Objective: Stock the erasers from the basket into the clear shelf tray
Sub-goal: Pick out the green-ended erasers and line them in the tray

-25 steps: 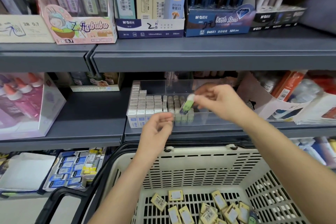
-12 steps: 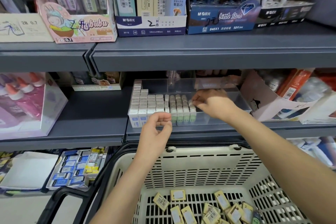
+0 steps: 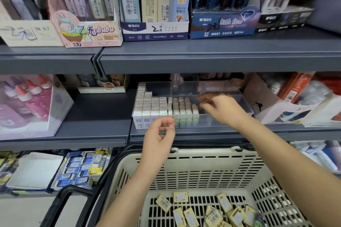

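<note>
The clear shelf tray (image 3: 219, 121) sits on the middle shelf. Rows of white erasers (image 3: 147, 108) fill its left part, and green-sleeved erasers (image 3: 184, 114) stand beside them. My right hand (image 3: 219, 109) reaches into the tray just right of the last green eraser (image 3: 195, 115), fingers loosely curled and blurred, holding nothing I can see. In front of the tray's front wall my left hand (image 3: 158, 134) hovers, loosely curled and empty. Below, the cream basket (image 3: 203, 155) holds several yellow-wrapped erasers (image 3: 212, 212) on its floor.
A white open carton (image 3: 265, 105) of stationery stands right of the tray. At the far left of the same shelf is a box of pink glue bottles (image 3: 31, 105). Pencil-lead boxes (image 3: 155, 29) line the upper shelf. The basket's black handle (image 3: 73, 190) juts left.
My right hand carried a green eraser down into the tray, set it at the end of the green row and let go. My left hand stayed in front of the tray.
</note>
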